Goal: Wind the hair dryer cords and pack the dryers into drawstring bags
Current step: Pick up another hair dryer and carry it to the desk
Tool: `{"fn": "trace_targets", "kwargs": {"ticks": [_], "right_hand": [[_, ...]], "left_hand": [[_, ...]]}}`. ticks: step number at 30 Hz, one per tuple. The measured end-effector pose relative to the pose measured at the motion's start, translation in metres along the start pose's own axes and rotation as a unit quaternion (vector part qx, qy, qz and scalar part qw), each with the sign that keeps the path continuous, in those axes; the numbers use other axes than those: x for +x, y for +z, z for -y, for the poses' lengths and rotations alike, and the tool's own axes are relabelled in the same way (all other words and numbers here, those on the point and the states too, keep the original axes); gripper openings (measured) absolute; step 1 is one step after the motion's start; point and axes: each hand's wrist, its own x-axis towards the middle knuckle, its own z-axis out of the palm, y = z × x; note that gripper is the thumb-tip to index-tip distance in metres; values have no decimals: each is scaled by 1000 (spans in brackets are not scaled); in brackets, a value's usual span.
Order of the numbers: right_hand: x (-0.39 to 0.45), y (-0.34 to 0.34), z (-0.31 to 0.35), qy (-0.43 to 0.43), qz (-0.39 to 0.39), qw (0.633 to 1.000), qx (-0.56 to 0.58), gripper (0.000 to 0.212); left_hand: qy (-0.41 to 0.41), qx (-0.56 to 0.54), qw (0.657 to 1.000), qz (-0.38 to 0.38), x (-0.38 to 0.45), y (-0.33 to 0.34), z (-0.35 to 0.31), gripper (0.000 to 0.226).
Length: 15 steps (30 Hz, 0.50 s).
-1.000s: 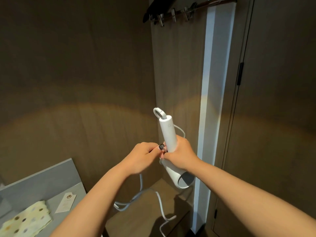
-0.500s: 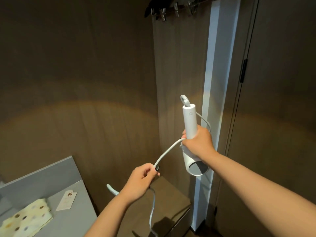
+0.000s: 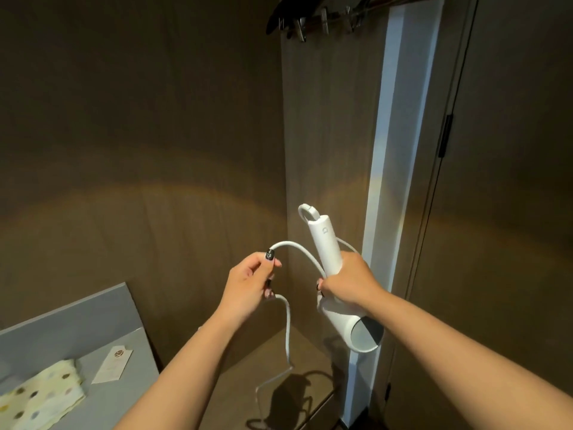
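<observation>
Gripping the white hair dryer (image 3: 328, 252) by its handle, the right hand (image 3: 350, 282) has its fingers curled fully round it; the handle's hanging loop points up and the barrel opens downward. The left hand (image 3: 251, 285) pinches the white cord (image 3: 297, 248), which arcs across to the handle and trails below onto the wooden cabinet top (image 3: 235, 380).

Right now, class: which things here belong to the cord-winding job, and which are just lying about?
In the job: hair dryer, held by right hand; cord, held by left hand.
Lying about: spotted cloth, paper tag, clip hangers.
</observation>
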Motion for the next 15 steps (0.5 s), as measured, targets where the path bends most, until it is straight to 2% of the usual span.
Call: {"fn": "trace_targets", "kwargs": {"ticks": [6, 10, 12, 15], "right_hand": [[-6, 7, 8, -49, 62, 996, -28, 31], [-10, 7, 10, -19, 103, 989, 108, 25], [-12, 6, 13, -8, 91, 985, 148, 24], [-14, 0, 19, 0, 32, 981, 192, 21]], "left_hand": [[-59, -88, 994, -3, -6, 2, -8, 26], [-64, -146, 987, -12, -11, 2, -13, 24], [-59, -131, 990, -7, -11, 0, -13, 22], [-59, -61, 996, 24, -10, -12, -9, 18]]}}
